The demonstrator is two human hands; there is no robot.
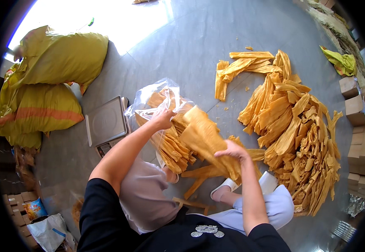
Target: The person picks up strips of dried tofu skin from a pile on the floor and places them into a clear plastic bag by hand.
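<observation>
My left hand (163,119) is closed on the white handles of a clear plastic bag (142,95), in front of me between my legs. Long yellow strips of dried tofu skin (165,145) show in and below the bag. A broad bundle of dried tofu skin (203,134) slants from the bag toward my right knee, slightly blurred. My right hand (234,151) grips this bundle near its lower end, thumb on top. More loose strips (201,176) lie on the floor between my feet. To the right spreads a large heap of dried tofu skin (295,138).
A flat-topped scale (107,122) stands left of the bag. Full yellow-green sacks (60,54) are stacked beyond it. Cardboard boxes (361,143) line the far right, near a crumpled yellow-green sack (340,61). A white bag (48,231) sits at the lower left.
</observation>
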